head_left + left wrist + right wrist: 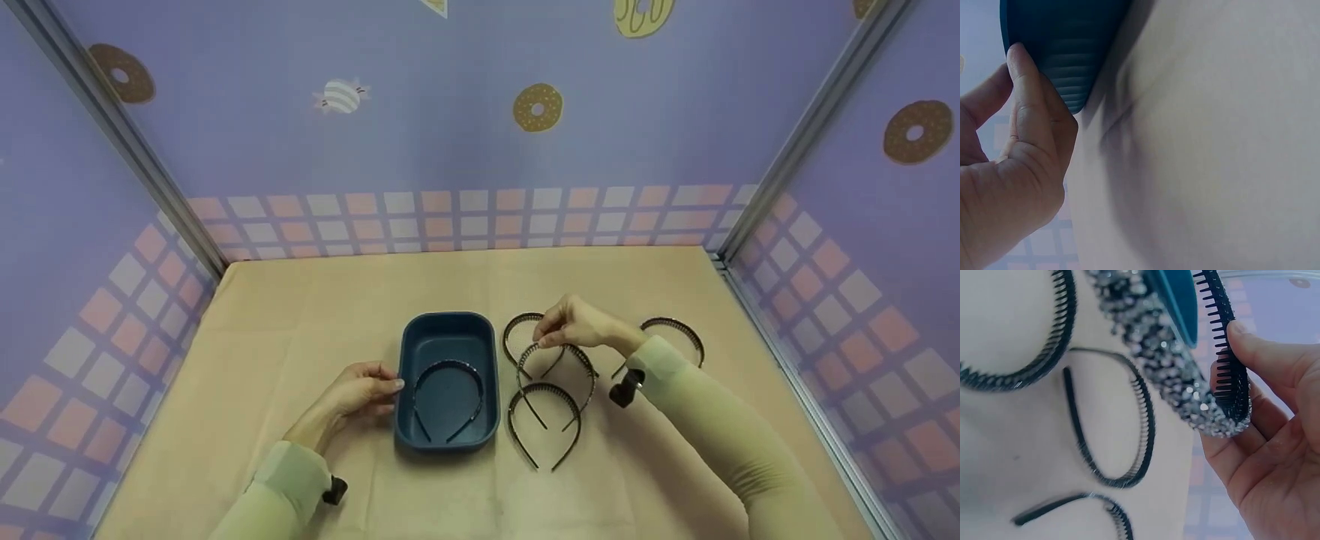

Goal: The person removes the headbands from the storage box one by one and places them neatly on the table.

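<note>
My right hand pinches a dark toothed headband at the top of its arch, and its two ends hang downward. In the right wrist view, that headband shows a glittering stone-covered outside and comb teeth inside, with the thumb and fingers on either side of the band. A blue rectangular tray stands left of it, with another dark headband lying inside. My left hand touches the tray's left rim, its fingers fairly straight against the outer wall in the left wrist view.
More dark toothed headbands lie on the beige tabletop: one nearer me, one behind the right hand, and one by the right forearm. Patterned purple walls with metal corner posts enclose the table's back and sides.
</note>
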Tool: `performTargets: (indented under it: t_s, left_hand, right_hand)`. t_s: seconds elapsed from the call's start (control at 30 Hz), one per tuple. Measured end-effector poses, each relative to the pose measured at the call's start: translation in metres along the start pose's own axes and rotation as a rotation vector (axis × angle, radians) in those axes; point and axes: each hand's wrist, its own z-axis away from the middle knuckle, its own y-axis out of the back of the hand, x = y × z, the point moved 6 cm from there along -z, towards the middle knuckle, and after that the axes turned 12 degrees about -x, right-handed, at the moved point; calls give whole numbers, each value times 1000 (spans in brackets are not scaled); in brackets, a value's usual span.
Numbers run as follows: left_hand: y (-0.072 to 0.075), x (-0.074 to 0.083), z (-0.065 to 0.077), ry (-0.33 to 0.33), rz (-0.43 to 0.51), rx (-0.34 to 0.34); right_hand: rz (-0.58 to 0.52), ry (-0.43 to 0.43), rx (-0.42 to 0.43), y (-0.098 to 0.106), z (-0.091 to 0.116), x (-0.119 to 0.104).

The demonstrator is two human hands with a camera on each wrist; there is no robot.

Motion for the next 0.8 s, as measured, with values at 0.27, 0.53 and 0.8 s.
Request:
performTargets:
  t_s: [0.27, 0.53, 0.8]
  left_hand:
    - [1, 1, 2, -1, -10, 0]
    - [-1, -1, 0, 15, 2, 17]
    - [-1, 1, 2, 32, -21, 30]
  right_hand:
    - [11, -84, -23, -3, 20, 24]
    - [44, -129, 10, -2, 38, 46]
    - [-25, -121, 32, -1, 59, 66]
